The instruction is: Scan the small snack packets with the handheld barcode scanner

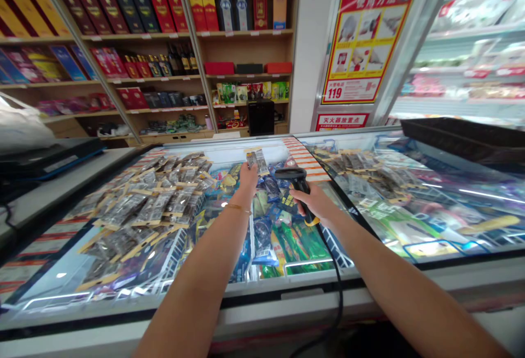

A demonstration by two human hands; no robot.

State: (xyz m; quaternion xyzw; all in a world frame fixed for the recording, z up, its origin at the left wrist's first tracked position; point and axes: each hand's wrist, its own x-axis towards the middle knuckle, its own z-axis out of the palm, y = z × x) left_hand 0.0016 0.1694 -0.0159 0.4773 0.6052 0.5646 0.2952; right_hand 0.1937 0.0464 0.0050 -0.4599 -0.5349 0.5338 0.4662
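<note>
My left hand (248, 176) is closed on the near edge of a small packet (257, 160), a clear pouch with dark contents and a tan border. In my right hand (312, 203) is a black barcode scanner (298, 181), gripped by its handle, its head turned left toward the packet. The scanner's black cable (338, 287) hangs down over the front of the freezer. Both hands are over the chest freezer (262, 288), above colourful frozen food bags (293, 240). To the left, a heap of similar packets (164, 199) lies on the glass lid.
More packets (365, 166) lie on the right-hand freezer glass, near a black tray (463, 139). A black device (49, 157) with a white plastic bag (22, 125) stands at the left. Shelves (241, 34) with boxed goods line the back wall, beside a red poster (371, 35).
</note>
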